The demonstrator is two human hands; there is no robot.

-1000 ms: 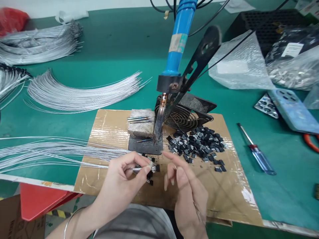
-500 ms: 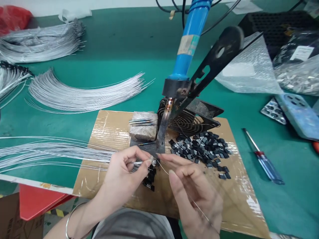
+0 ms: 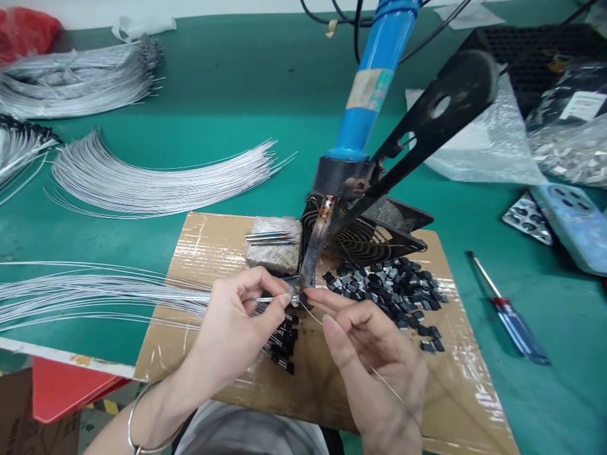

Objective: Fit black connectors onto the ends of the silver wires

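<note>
My left hand is closed on a thin grey wire, pinching it close to its end between thumb and fingers. That end sits right at the tip of a blue soldering iron fixed above the board. Between the thumb and fingers of my right hand runs a thin strand of solder wire, its front end reaching the iron tip. The joint itself is too small to make out. Beneath my left hand lie wires with black ends. Small black and silver connector pieces are heaped beyond my right hand.
A cardboard sheet covers the bench front. Behind the iron stands a fan; a block with metal rods is beside it. Grey wire bundles spread left. A screwdriver and a phone lie right.
The view has shifted slightly, so the iron appears farther right. My left hand has risen a little toward the iron tip, showing more black-ended wires below. Both hands keep their hold.
</note>
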